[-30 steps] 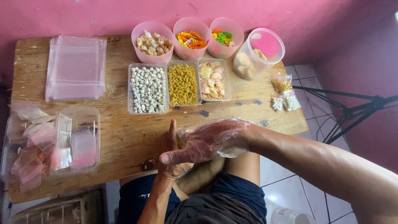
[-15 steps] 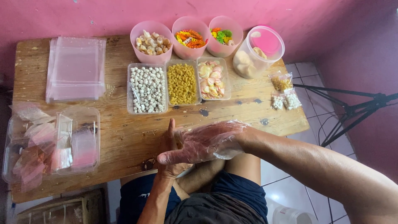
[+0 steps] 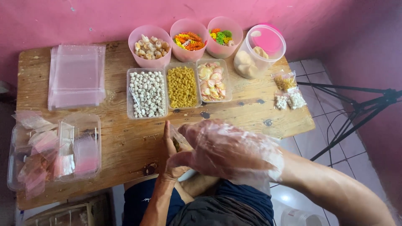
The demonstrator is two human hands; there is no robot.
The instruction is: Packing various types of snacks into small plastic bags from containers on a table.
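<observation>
Fingers of the bare left hand are clamping on a small clear bag at the near edge of the wooden surface, while the plastic-gloved right hand, fingers loosely together, is covering that bag from the right.

Your left hand is bare, upright at the near edge of the wooden table, pinching a small clear bag with yellowish bits inside. Your right hand wears a clear plastic glove and touches the bag. Beyond: trays of white balls, yellow macaroni.
</observation>
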